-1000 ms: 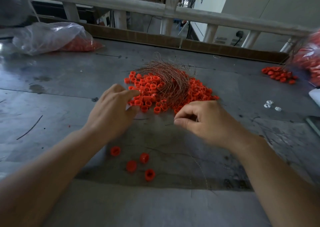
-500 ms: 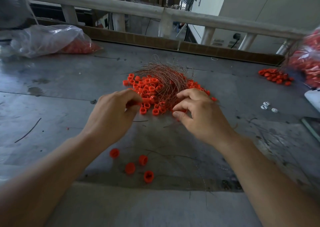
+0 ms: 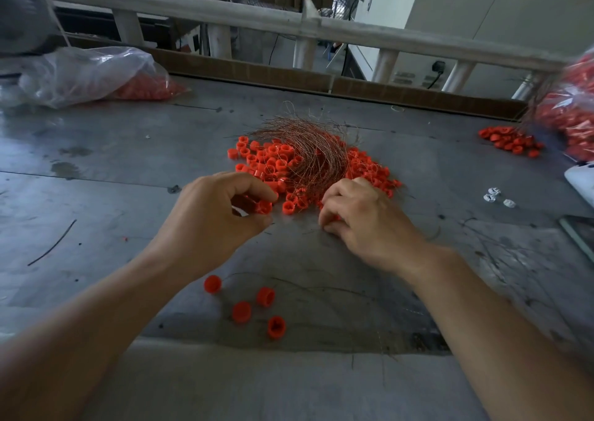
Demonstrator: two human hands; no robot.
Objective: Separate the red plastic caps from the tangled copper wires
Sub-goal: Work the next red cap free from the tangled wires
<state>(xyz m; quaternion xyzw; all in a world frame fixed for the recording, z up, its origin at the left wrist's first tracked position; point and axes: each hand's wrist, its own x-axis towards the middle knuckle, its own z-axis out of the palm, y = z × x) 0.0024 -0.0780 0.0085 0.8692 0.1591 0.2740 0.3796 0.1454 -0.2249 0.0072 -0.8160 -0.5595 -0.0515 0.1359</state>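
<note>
A tangle of thin copper wires (image 3: 308, 150) lies on a heap of red plastic caps (image 3: 266, 160) in the middle of the grey metal table (image 3: 96, 170). My left hand (image 3: 209, 215) sits at the heap's near left edge, its fingers curled around a red cap (image 3: 264, 207). My right hand (image 3: 363, 218) rests at the heap's near right edge, fingertips pinched on caps that are mostly hidden under it. Several loose red caps (image 3: 254, 305) lie apart on the table, near my left forearm.
A clear plastic bag with red caps (image 3: 96, 76) lies at the far left. Another bag of caps (image 3: 572, 112) and a small cap pile (image 3: 511, 141) sit at the far right. White bits (image 3: 496, 195) lie to the right. A railing (image 3: 289, 25) runs behind the table.
My right hand moved forward to the heap and then drew back a little at its near edge. My left hand shifted slightly right and closed its fingers on a cap.
</note>
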